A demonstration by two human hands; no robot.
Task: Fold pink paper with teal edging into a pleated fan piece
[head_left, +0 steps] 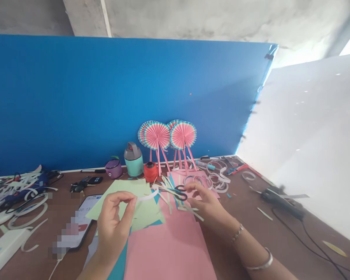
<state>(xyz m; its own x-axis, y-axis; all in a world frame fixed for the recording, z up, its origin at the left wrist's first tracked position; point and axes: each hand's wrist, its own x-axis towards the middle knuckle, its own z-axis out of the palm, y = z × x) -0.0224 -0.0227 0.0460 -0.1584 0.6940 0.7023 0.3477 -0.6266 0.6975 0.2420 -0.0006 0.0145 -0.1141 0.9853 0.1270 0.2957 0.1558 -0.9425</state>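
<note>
A teal container [134, 165] with a gray, handled lid [132, 152] stands near a small purple pot [113, 169] before a blue partition [105, 97], as a lit smartphone [86, 217] lies on the brown tabletop [245, 217] near small black items [83, 184] and dark cables [299, 241] trail near a white panel [317, 147] at right

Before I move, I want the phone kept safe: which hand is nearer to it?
Left. The left hand is just right of the phone; the right hand is farther right, by the scissors.
</note>
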